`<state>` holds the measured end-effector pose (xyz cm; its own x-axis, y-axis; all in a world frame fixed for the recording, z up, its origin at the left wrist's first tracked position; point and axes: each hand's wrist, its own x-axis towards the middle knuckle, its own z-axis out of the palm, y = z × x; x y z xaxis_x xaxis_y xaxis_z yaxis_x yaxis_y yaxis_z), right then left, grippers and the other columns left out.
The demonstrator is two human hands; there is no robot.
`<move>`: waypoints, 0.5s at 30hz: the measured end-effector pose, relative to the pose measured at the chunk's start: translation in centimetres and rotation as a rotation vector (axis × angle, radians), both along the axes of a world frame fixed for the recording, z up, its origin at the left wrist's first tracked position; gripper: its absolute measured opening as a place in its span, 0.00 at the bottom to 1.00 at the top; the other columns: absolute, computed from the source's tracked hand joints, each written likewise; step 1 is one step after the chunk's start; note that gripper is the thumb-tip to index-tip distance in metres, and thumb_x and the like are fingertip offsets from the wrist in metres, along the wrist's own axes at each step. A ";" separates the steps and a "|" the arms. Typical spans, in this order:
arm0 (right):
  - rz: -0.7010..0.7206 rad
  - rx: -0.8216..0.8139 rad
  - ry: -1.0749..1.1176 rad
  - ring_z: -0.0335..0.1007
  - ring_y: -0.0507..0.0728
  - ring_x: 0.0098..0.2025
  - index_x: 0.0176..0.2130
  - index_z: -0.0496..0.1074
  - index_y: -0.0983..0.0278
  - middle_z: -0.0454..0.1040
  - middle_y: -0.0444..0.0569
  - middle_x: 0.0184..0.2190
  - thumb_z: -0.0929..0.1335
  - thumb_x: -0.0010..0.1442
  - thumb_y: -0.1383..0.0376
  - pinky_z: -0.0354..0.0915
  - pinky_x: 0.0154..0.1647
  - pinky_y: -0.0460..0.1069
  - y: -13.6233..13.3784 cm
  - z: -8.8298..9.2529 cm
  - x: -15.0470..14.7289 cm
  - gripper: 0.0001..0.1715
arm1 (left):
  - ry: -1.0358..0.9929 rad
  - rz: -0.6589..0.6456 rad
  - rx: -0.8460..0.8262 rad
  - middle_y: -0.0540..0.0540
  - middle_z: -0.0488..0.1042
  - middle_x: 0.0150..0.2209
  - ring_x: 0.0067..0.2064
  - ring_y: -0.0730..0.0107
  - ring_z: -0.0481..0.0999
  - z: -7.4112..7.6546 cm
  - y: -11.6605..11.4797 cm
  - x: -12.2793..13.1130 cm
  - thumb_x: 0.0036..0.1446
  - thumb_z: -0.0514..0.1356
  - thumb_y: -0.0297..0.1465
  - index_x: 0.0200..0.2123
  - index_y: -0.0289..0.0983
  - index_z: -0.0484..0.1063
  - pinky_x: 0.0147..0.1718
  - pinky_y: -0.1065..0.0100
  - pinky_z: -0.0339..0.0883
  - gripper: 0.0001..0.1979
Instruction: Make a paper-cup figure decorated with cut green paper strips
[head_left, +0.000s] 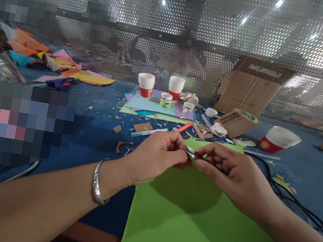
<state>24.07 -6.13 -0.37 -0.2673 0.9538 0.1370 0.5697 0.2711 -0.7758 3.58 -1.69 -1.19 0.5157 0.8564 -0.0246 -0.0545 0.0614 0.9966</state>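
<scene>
Above a large bright green sheet [183, 212], my two hands nearly meet. My right hand [234, 171] is closed on a small shiny metal tool [193, 153], silver toward the left and darker near the right fingers; its exact kind does not show. Pinched at the tool's left end, the fingers of my left hand [158, 154] are closed too. Whether they grip the tool itself or a small piece at its tip is hidden. A silver bracelet [97, 180] circles my left wrist. An orange-red marker [184, 127] and a capped light-blue pen [148, 132] lie just beyond the hands.
Stacked paper cups [145, 85] stand on coloured sheets at the back; another stack [279, 140] leans at right. Cut-down cup pieces [218, 129], cardboard [236, 123] and scraps litter the blue table. A cardboard box [250, 88] rests against perforated metal. Black cables [299, 208] run at right.
</scene>
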 end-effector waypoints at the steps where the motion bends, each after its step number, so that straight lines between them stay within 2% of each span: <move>1: 0.004 0.003 0.003 0.65 0.51 0.27 0.45 0.76 0.61 0.75 0.45 0.29 0.69 0.67 0.48 0.59 0.24 0.45 0.0 0.0 0.0 0.21 | 0.012 0.002 0.008 0.51 0.75 0.26 0.30 0.77 0.73 0.0 0.0 0.0 0.53 0.65 0.24 0.29 0.35 0.70 0.32 0.71 0.63 0.06; 8: 0.012 0.011 0.022 0.67 0.52 0.27 0.44 0.77 0.61 0.76 0.45 0.28 0.69 0.67 0.49 0.60 0.24 0.45 -0.2 0.2 -0.2 0.19 | 0.040 0.006 0.030 0.50 0.76 0.27 0.31 0.75 0.73 -0.2 0.2 -0.2 0.51 0.65 0.26 0.29 0.36 0.71 0.33 0.70 0.63 0.05; 15: 0.005 -0.011 0.013 0.67 0.53 0.29 0.45 0.76 0.60 0.77 0.47 0.31 0.68 0.67 0.47 0.59 0.26 0.47 0.0 -0.3 0.0 0.21 | -0.023 -0.007 -0.067 0.51 0.77 0.27 0.29 0.76 0.70 -0.2 0.5 -0.3 0.49 0.67 0.28 0.28 0.35 0.73 0.34 0.70 0.61 0.05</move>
